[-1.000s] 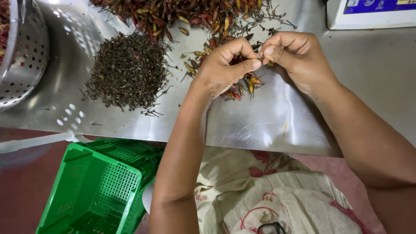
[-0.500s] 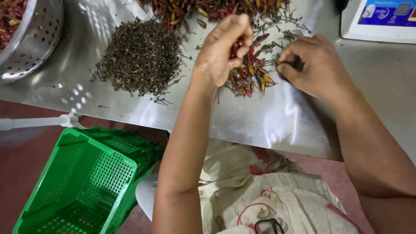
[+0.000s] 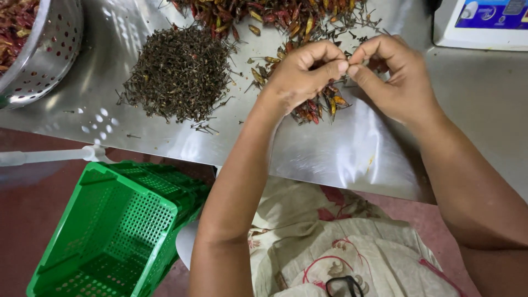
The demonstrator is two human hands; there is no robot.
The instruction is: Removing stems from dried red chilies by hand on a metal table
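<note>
My left hand (image 3: 301,72) and my right hand (image 3: 391,76) meet fingertip to fingertip above a small heap of dried red and yellow chillies (image 3: 319,105) on a steel table (image 3: 352,154). Both pinch one small item between them, mostly hidden by the fingers; it looks like a chilli with its stem. A larger spread of dried chillies (image 3: 275,12) lies along the far edge. To the left sits a dark pile of pulled stems (image 3: 179,74).
A perforated metal colander (image 3: 41,52) holding chillies stands at the far left. A white scale with a blue panel (image 3: 484,22) sits at the top right. A green plastic basket (image 3: 110,231) rests on the floor below the table edge. Patterned cloth (image 3: 341,247) covers my lap.
My left hand had reached out to the chilli heap half a second ago; it has come back and the two hands now pinch together again.
</note>
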